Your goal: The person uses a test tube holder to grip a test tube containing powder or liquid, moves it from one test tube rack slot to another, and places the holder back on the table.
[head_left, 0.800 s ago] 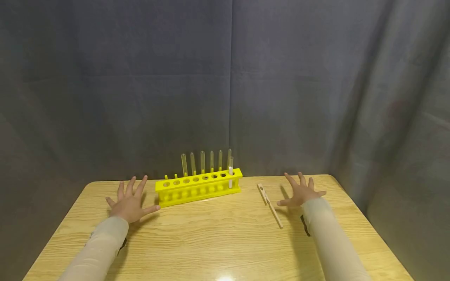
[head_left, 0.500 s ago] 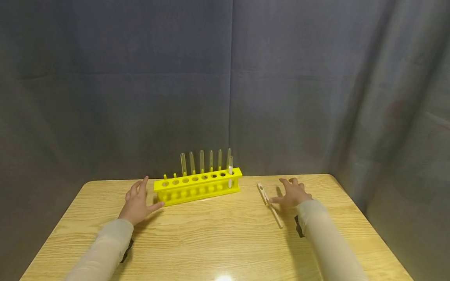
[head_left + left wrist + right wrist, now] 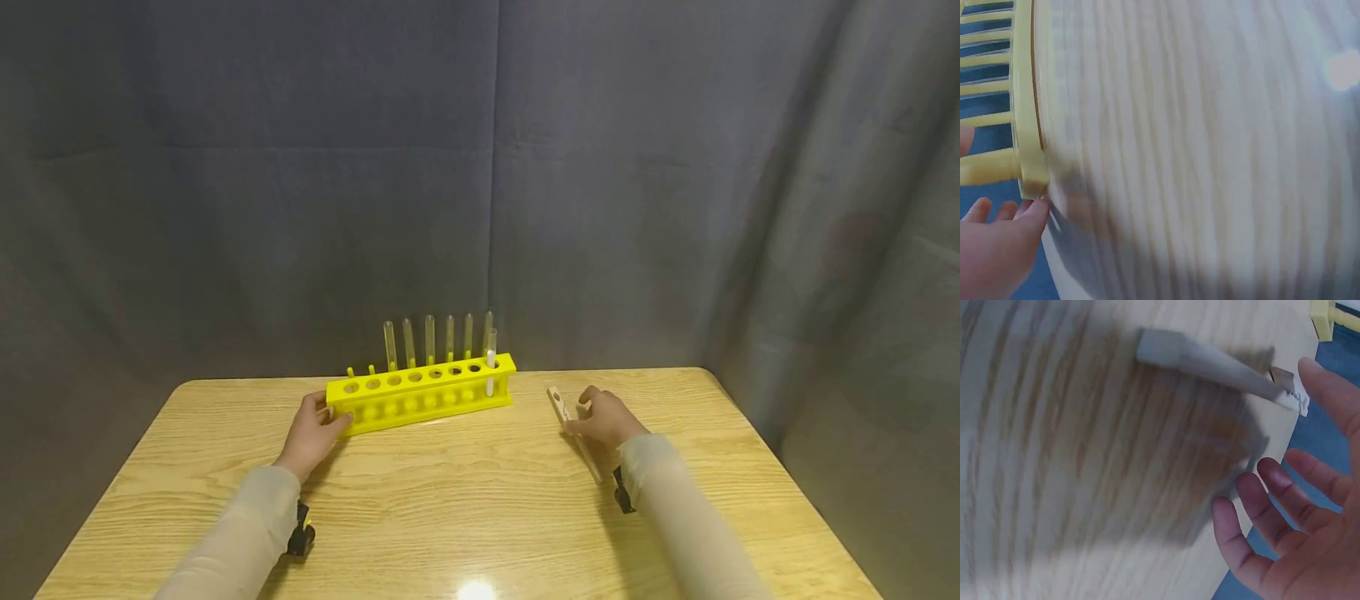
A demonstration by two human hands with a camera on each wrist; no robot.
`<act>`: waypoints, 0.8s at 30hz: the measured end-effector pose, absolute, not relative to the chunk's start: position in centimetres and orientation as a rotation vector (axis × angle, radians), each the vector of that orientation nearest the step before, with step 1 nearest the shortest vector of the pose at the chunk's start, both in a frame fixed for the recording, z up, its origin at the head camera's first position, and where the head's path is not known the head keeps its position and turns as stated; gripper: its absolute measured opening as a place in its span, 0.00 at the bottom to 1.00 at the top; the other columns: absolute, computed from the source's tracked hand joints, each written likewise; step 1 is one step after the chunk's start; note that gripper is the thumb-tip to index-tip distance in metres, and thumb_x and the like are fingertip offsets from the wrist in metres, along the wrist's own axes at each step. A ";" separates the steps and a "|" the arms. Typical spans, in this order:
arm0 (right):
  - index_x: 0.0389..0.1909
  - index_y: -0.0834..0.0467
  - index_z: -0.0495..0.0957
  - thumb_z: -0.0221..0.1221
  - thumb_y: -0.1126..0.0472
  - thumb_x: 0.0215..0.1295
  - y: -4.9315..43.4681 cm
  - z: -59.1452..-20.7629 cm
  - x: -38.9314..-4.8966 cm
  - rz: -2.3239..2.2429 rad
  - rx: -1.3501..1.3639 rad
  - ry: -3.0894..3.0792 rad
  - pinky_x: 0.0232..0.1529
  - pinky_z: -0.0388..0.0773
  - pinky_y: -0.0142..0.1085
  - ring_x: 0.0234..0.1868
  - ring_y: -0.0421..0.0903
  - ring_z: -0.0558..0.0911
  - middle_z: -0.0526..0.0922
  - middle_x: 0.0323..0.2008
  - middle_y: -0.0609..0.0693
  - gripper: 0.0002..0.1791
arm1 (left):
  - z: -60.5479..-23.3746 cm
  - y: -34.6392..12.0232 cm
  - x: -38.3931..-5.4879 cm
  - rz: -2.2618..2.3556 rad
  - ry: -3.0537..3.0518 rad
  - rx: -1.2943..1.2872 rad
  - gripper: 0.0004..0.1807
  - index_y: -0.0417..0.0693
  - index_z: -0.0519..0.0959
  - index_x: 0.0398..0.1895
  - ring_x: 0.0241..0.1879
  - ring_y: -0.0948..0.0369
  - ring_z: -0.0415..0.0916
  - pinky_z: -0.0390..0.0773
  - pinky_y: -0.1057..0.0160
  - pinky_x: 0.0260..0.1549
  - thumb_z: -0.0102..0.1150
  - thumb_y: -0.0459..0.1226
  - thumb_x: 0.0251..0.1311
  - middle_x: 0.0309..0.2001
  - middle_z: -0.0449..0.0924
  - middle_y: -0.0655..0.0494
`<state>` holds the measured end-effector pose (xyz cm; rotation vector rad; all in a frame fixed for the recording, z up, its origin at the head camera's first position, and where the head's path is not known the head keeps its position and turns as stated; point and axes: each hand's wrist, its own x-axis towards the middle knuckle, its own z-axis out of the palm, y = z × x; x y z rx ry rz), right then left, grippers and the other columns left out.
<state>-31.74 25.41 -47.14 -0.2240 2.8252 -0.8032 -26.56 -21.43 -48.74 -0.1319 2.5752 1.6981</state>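
Observation:
A yellow test tube rack (image 3: 431,407) stands toward the back of the wooden table. My left hand (image 3: 309,435) grips its left end, thumb across the front and fingers around the end; in the left wrist view, fingertips (image 3: 1036,212) touch the end of the rack's base. One tube with white contents (image 3: 491,360) is upright in the rightmost hole. To the rack's right lies a wooden test tube holder (image 3: 587,461). My right hand (image 3: 609,419) is over it with loosely bent fingers, the thumb close to the holder (image 3: 1222,370); whether they touch I cannot tell.
Several clear test tubes (image 3: 430,338) stand upside down on pegs along the rack's back. Two pegs at the left carry no tube. A grey curtain (image 3: 300,208) hangs close behind the table (image 3: 420,508) and along both sides.
Both hands have moved inward from a spread pose. The left has come to the rack's left end and taken hold of it; the right has come over the wooden test tube holder, fingers less spread.

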 end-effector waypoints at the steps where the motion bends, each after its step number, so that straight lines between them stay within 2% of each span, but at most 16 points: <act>1: 0.61 0.72 0.69 0.72 0.53 0.61 25.3 -47.2 -31.7 -0.808 -0.226 2.831 0.47 0.81 0.50 0.45 0.56 0.82 0.81 0.47 0.65 0.37 | -48.8 -21.3 -26.6 1.725 2.558 -0.145 0.39 0.29 0.44 0.76 0.74 0.32 0.49 0.61 0.40 0.69 0.53 0.36 0.75 0.75 0.45 0.27; 6: 0.54 0.71 0.72 0.73 0.54 0.59 24.8 -47.4 -31.6 -0.813 -0.234 2.858 0.42 0.82 0.47 0.38 0.52 0.82 0.83 0.40 0.61 0.32 | -48.8 -20.4 -26.5 1.743 2.547 -0.201 0.36 0.28 0.48 0.74 0.75 0.35 0.48 0.55 0.41 0.72 0.52 0.38 0.75 0.75 0.48 0.28; 12: 0.47 0.70 0.75 0.72 0.56 0.60 24.5 -47.9 -31.1 -0.829 -0.208 2.859 0.40 0.82 0.46 0.39 0.53 0.81 0.80 0.41 0.61 0.25 | -49.2 -19.7 -26.6 1.701 2.592 -0.214 0.33 0.28 0.51 0.73 0.75 0.37 0.47 0.51 0.40 0.73 0.49 0.40 0.77 0.74 0.52 0.28; 15: 0.44 0.70 0.75 0.71 0.57 0.61 24.3 -48.1 -30.8 -0.854 -0.173 2.842 0.36 0.83 0.43 0.36 0.51 0.81 0.80 0.40 0.60 0.22 | -49.6 -19.8 -26.7 1.674 2.624 -0.232 0.30 0.27 0.54 0.71 0.74 0.36 0.51 0.54 0.39 0.72 0.47 0.39 0.77 0.72 0.56 0.28; 20: 0.37 0.67 0.76 0.70 0.59 0.62 24.0 -48.2 -30.8 -0.864 -0.159 2.840 0.29 0.81 0.39 0.29 0.48 0.80 0.80 0.33 0.56 0.16 | -50.3 -20.4 -26.7 1.664 2.681 -0.217 0.24 0.27 0.62 0.67 0.68 0.35 0.61 0.62 0.39 0.67 0.45 0.36 0.77 0.66 0.65 0.27; 24: 0.34 0.66 0.76 0.69 0.57 0.63 24.0 -48.2 -31.1 -0.836 -0.151 2.842 0.29 0.81 0.39 0.28 0.47 0.80 0.80 0.30 0.54 0.16 | -50.4 -20.7 -26.7 1.654 2.713 -0.192 0.22 0.29 0.65 0.65 0.66 0.36 0.64 0.64 0.39 0.66 0.46 0.36 0.77 0.63 0.68 0.28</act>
